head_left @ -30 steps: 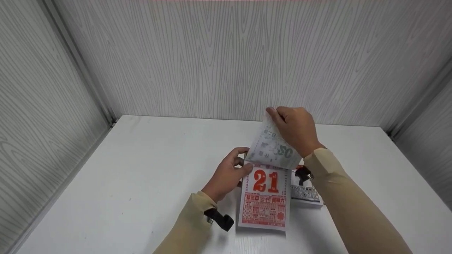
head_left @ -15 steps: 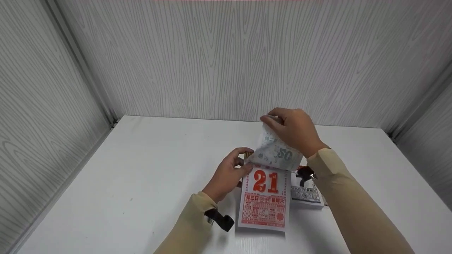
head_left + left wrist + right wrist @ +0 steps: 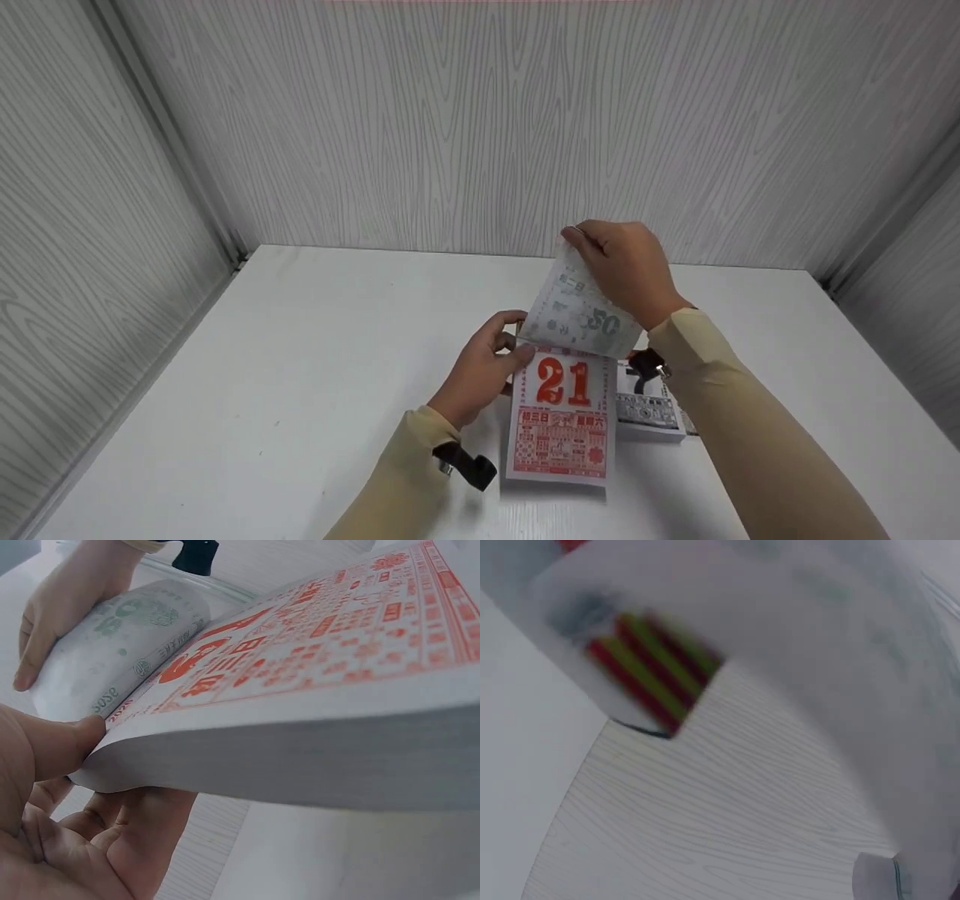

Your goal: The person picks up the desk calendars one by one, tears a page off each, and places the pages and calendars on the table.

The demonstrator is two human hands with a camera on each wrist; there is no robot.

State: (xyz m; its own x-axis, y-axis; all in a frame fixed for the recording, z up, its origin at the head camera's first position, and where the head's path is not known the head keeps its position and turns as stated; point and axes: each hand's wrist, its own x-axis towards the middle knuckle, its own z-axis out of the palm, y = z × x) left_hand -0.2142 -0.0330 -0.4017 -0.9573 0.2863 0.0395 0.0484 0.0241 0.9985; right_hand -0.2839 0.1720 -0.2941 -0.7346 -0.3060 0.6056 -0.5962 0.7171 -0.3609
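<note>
In the head view, a thick tear-off calendar [image 3: 559, 442] shows a red 21 and red print. My left hand [image 3: 484, 367] grips its upper left edge; the left wrist view shows the thumb [image 3: 79, 746] on top and the fingers beneath the grey page block [image 3: 285, 769]. A thin page [image 3: 574, 315] with a green 20 showing through is folded up from the calendar's top. My right hand [image 3: 630, 270] pinches that page's far end and pulls it upward. In the right wrist view the page is blurred, beside the calendar's red-and-gold striped top strip [image 3: 656, 671].
A second calendar pad [image 3: 649, 412] with black print lies on the white table [image 3: 337, 337], partly behind the first calendar and under my right wrist. Wood-grain panels [image 3: 480, 127] stand at the back and both sides.
My right hand dipped a little, slackening the page and baring the striped strip, then rose again, drawing the page straighter. The left hand keeps its grip on the calendar, nearly still.
</note>
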